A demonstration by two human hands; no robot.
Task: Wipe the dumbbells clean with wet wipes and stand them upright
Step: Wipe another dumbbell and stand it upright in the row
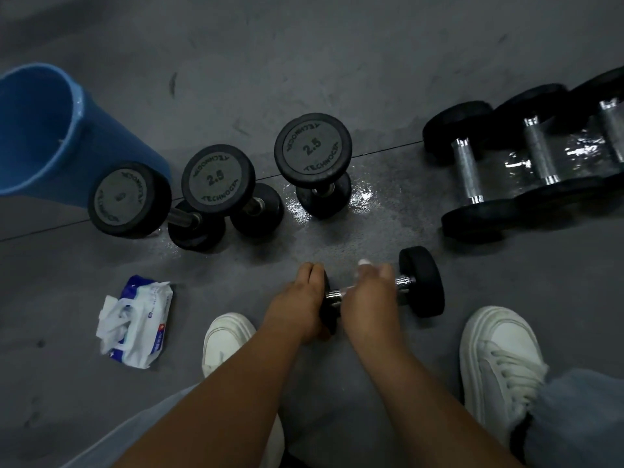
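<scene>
Entry: a small black dumbbell [422,282] with round rubber heads and a chromed steel handle is laid on its side on the grey floor [337,62]. It sits close in front of the person, between a white left shoe [226,339] and a white lace-up right shoe [499,359].

Its left head is covered by the left hand [300,298], fingers kept together and curled over the rim. The handle is gripped by the right hand [368,298], fingers wrapped round the bar. A small white scrap [364,262] is seen at those fingertips; whether it is a wipe cannot be told. The right head is left bare.

Beyond the hands, three black dumbbells are stood on end in a row: the left upright dumbbell [130,199], the middle upright dumbbell [217,179] and the right upright dumbbell [312,148]. The grey end plates of the last two are marked 2.5. A shiny wet patch [364,197] is noted on the floor by the right one.

At far right, three black chrome-handled dumbbells are laid side by side: the near lying dumbbell [467,172], the second lying dumbbell [540,150] and the far lying dumbbell [613,126].

A blue plastic bucket [40,130] is placed just behind the left upright dumbbell. A white-and-blue soft pack of wet wipes [138,322], a wipe bunched at its opening, is laid left of the left shoe.
</scene>
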